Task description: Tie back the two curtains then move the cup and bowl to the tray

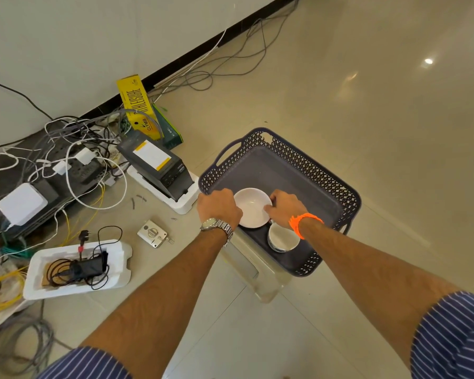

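Observation:
A white bowl (251,207) sits inside the dark grey lattice-sided tray (285,165), near its front left part. My left hand (218,207) grips the bowl's left rim and my right hand (285,206) grips its right rim. Just below my right wrist, a white cup (282,239) stands upright in the tray's front corner. The tray rests on a pale plastic stool (255,269). No curtains are in view.
Left of the tray lie a black device on foam (159,168), a tangle of cables and a power strip (74,162), a foam tray with an adapter (77,269), a metal lock (153,233) and a yellow box (138,108). Glossy tiled floor spreads to the right.

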Available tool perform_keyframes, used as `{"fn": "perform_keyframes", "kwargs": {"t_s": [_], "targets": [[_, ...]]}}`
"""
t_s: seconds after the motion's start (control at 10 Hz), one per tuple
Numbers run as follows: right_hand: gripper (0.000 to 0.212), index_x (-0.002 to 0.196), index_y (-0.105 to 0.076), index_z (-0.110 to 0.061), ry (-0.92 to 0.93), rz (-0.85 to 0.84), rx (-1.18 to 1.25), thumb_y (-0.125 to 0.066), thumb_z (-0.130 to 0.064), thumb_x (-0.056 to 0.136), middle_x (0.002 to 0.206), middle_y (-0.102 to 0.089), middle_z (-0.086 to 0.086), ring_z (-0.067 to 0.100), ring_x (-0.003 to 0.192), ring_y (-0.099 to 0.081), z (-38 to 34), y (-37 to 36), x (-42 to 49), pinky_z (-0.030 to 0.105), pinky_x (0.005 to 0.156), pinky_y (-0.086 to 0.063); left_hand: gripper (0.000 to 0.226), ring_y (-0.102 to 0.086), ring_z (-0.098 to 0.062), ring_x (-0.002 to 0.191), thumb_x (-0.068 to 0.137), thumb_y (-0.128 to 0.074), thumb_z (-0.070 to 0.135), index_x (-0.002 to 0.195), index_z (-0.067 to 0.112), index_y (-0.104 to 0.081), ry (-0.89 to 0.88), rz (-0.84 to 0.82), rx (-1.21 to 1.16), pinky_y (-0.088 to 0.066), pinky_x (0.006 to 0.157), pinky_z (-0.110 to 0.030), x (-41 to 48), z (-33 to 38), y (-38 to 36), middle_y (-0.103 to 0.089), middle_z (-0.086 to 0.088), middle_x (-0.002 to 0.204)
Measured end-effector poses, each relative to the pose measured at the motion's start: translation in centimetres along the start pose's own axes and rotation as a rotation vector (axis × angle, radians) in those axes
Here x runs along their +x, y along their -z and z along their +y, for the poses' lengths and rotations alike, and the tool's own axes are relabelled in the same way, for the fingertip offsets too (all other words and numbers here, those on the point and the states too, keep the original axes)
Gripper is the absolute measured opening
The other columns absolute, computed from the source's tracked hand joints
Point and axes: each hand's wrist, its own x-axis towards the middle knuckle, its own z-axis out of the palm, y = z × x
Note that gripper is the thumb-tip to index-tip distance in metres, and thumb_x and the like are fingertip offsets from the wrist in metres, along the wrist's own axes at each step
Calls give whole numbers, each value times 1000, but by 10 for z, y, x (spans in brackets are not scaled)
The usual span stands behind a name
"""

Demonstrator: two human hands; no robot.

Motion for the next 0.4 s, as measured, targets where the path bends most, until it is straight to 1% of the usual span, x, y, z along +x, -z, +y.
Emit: {"fn": "perform_keyframes", "kwargs": {"t_s": [0.1,0.2,0.3,0.4], "targets": [[29,114,-53,-21,10,-42,-14,-49,-37,90,106,-68,10,32,96,-64,0,-1,-2,47,87,-53,20,-65,-25,81,87,-57,29,97,14,-65,-1,1,8,-33,73,-32,-1,0,-1,-70,-6,88],[39,120,-54,-23,13,-39,-55,-41,-49,94,113,-66,9,32,102,-62,1,-2,-4,49,92,-50,31,-66,-25,87,90,-56,40,103,14,-64,-11,2,-18,-37,76,-32,-3,1,1,-71,-5,93],[46,129,-50,-24,-12,-16,-52,-35,-53,96,122,-64,6,31,111,-59,1,3,-13,48,97,-46,38,-66,-29,94,90,-57,44,111,12,-59,16,-8,-169,-48,77,-36,-8,1,4,-69,-8,102],[46,132,-45,-25,54,126,-43,-40,-51,95,128,-62,2,29,122,-50,-2,13,-19,49,101,-42,35,-62,-29,100,89,-57,38,114,14,-58,18,46,-261,-55,78,-41,-14,-5,9,-66,-8,109]]}}
